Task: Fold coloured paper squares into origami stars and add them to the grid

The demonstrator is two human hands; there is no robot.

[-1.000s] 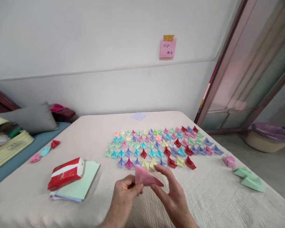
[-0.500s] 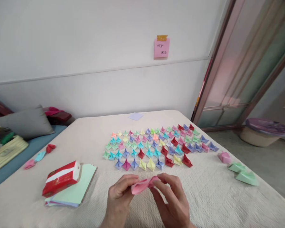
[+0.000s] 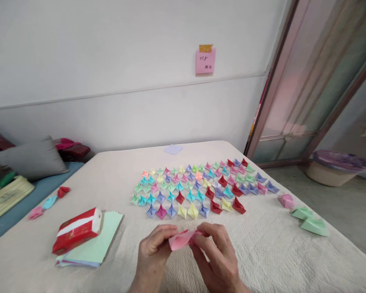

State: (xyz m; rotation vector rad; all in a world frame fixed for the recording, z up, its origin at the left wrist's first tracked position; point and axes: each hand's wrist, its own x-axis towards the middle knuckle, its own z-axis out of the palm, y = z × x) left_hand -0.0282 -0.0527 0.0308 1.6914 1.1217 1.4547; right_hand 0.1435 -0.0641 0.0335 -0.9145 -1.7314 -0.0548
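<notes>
A partly folded piece of pink paper [image 3: 180,241] is held up between both hands, above the near part of the white-covered surface [image 3: 134,240]. My left hand [image 3: 156,252] pinches its left end, thumb and fingers closed on it. On the other end, the fingers of my right hand [image 3: 216,252] grip the paper, hiding part of it. Just beyond the hands stand rows of small folded paper boats [image 3: 192,211] in red, yellow, blue, green and pink.
At left, a red tissue pack [image 3: 77,230] lies on a stack of coloured paper sheets [image 3: 108,232]. Larger folded green paper pieces [image 3: 314,225] lie near the right edge. A lilac sheet [image 3: 173,149] rests at the back. A lined bin [image 3: 338,167] stands on the floor.
My right hand has shifted slightly left and its fingers have closed further on the pink paper's right end. My left hand keeps its hold. The camera view has shifted a little.
</notes>
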